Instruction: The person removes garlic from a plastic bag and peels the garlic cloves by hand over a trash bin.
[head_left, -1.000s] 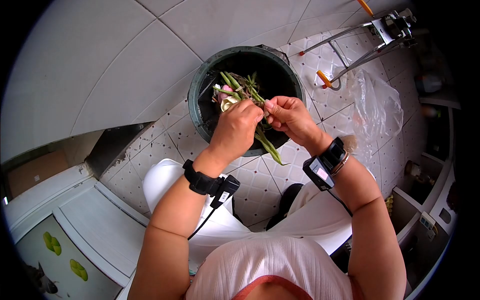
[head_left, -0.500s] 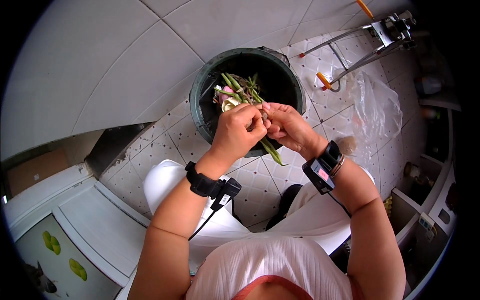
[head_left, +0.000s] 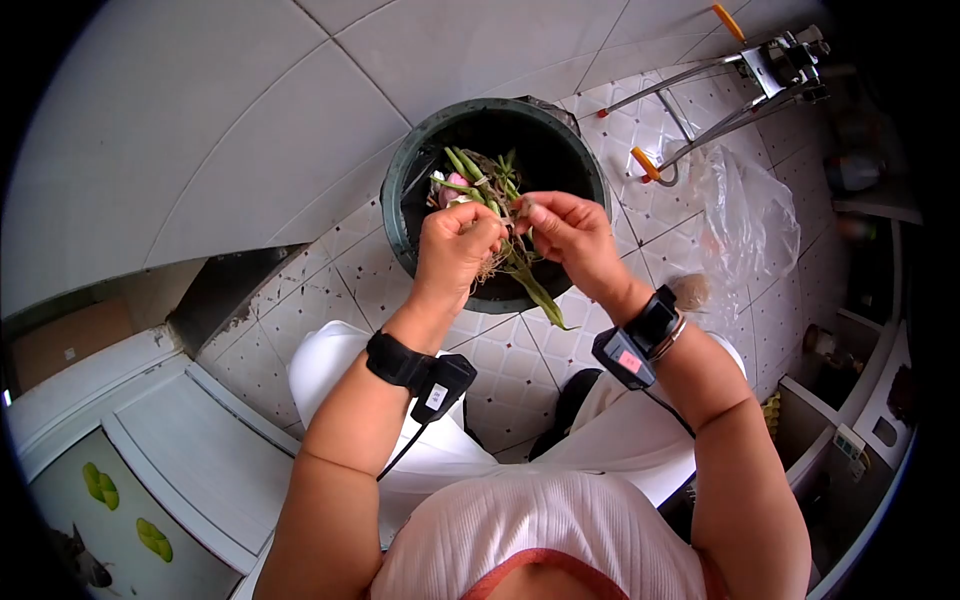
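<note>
Both hands are over the bin [head_left: 392, 225], upper centre of frame, fingertips nearly meeting above its opening.

Left hand [head_left: 448, 257]: thumb and fingers pinched, apparently on a rooted piece [head_left: 487, 268]. Its body is mostly hidden by the fingers, so can't say what it is. Right hand [head_left: 582, 245]: thumb and forefinger pinched, looks like on a small drab bit [head_left: 525, 206]; can't tell whether that joins the rooted piece.

Key relation: root strands sit just below the left fingertips, long axis running down-frame and slightly left. Left hand is nearer; right fingertips are just up and right of it.

Materials: roots are thin, pale, stringy, tangled. Bin is round, dark green, looks like rigid plastic, scuffed rim, dark inside. In it, up-frame of the left hand: slim, smooth green stems [head_left: 462, 163] and a rounded pink item [head_left: 454, 188], partly covered. A long leaf [head_left: 543, 298], flat and limp, tapers over the lower-right rim. Right of frame: a crumpled clear plastic bag [head_left: 745, 215] on patterned tile floor [head_left: 505, 375].
</note>
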